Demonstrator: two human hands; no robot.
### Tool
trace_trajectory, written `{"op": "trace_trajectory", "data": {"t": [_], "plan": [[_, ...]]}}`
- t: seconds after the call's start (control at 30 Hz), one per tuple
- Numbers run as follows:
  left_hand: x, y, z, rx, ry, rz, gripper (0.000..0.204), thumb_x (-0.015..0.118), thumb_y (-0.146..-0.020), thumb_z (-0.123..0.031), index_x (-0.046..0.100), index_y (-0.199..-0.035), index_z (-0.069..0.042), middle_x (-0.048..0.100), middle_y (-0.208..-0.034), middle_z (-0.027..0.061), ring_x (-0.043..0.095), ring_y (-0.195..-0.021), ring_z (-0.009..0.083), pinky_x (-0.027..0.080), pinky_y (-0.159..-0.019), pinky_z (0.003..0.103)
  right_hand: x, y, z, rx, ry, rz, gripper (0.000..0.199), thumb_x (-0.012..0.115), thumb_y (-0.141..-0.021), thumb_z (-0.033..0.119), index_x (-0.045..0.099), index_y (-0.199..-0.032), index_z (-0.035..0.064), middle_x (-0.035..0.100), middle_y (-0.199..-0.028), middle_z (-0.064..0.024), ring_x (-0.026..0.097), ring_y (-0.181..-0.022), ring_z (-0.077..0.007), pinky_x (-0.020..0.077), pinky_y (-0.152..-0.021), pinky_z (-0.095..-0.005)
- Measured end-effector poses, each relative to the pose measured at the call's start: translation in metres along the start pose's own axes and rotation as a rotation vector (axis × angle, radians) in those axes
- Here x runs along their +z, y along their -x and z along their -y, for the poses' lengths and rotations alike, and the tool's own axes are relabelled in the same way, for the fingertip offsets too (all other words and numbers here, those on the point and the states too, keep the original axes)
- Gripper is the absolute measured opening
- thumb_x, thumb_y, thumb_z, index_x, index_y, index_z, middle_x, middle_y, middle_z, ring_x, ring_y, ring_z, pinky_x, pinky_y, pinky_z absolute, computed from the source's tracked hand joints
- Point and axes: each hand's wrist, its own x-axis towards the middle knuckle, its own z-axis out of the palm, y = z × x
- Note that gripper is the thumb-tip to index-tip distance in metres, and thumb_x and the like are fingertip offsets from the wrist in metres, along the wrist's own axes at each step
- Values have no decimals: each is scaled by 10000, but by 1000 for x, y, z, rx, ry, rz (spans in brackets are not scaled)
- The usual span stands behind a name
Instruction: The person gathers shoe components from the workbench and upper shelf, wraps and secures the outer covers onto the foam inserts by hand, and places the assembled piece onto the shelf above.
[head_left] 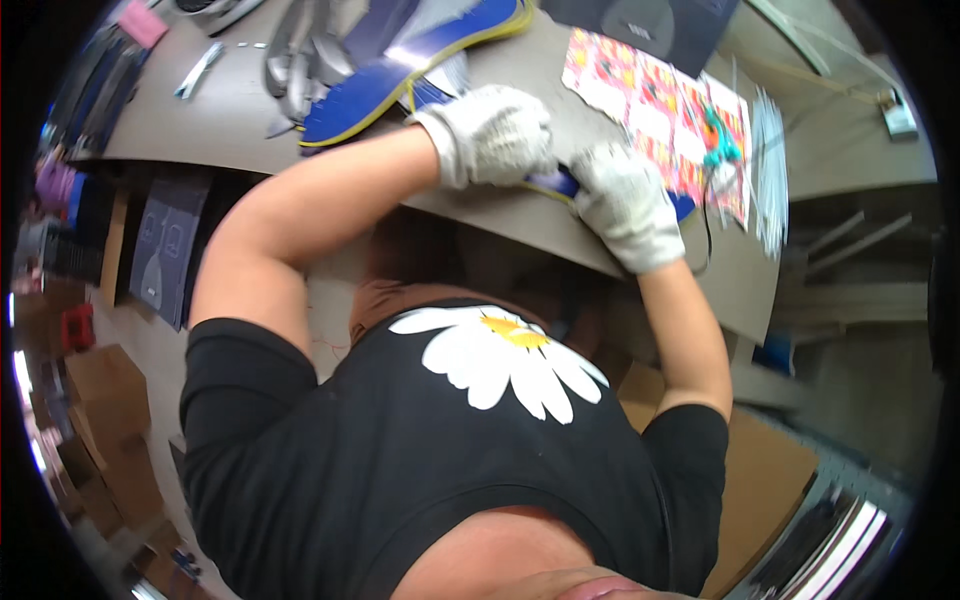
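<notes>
Both of my hands wear white knit gloves and are close together at the table's near edge. My left hand [492, 135] has its fingers curled in, and my right hand [630, 205] is closed around a blue insole-like piece [552, 184]. That piece shows between the hands and again past the right hand; its middle is covered by the gloves. My left fingers meet its left end, though the exact hold is hidden. Beyond my left wrist lies a larger blue insole [365, 95] with a yellow edge.
Grey curved pieces [300, 65] lie at the far left of the grey table [215, 125]. Red-and-white printed sheets [600, 75] carry a teal-handled tool [718, 140]. Thin white strips [769, 170] lie at the right edge. A dark box [640, 25] stands behind.
</notes>
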Motion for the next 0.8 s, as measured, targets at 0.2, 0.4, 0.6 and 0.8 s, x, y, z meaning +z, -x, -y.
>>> {"op": "trace_trajectory", "data": {"t": [0.2,0.4,0.6,0.8], "plan": [[-45,-17,-28,-326,138,316,218,759,-863,-221,882,-1022,-137,850,-956,135,818,-889,392,645,-786,519,11,21,5,29,-23,-3,249,729,-783,-1,765,-1015,85,709,-913,-168,708,-872,-414,575,-793,-545],[95,-43,41,155,134,261,329,697,-1043,-325,810,-1215,-69,828,-1034,153,790,-994,343,608,-891,506,34,29,-4,-125,-9,-87,228,756,-762,54,763,-989,58,759,-962,-151,728,-906,-377,590,-801,-507],[99,-23,56,-280,805,549,556,706,-1067,-579,824,-1241,-64,752,-966,99,698,-896,272,596,-855,481,32,28,7,-141,54,-161,253,764,-794,47,771,-1047,51,765,-1003,-142,741,-920,-374,595,-802,-497],[80,-6,30,-616,1043,574,607,726,-1045,-610,798,-1330,-78,776,-1037,135,740,-879,286,632,-711,513,35,26,5,-182,81,-199,296,759,-777,61,750,-1072,67,761,-1029,-105,750,-981,-347,586,-838,-496]]}}
